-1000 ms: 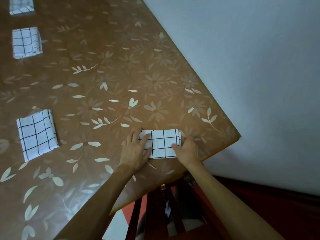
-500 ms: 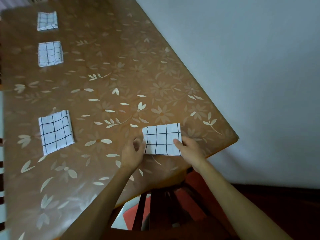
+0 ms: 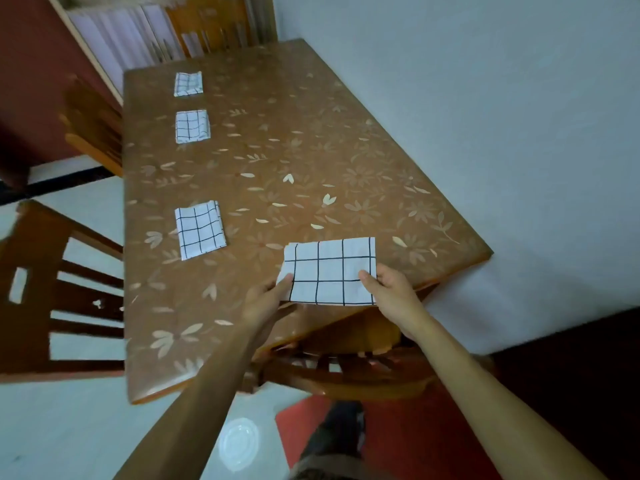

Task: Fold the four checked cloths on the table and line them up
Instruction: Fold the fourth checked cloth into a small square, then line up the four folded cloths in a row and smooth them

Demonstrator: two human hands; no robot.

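A folded white cloth with black checks is held just above the near end of the brown flowered table. My left hand pinches its left edge and my right hand pinches its right edge. Three more folded checked cloths lie in a row along the table's left side: a near one, a middle one and a far one.
A wooden chair stands at the table's left and another chair is tucked under the near end. A third chair is at the far left. A pale wall runs along the table's right edge.
Both hands have gone from pressing the cloth on the table to pinching its ends and lifting it toward me. The view has pulled back and now takes in the whole table.
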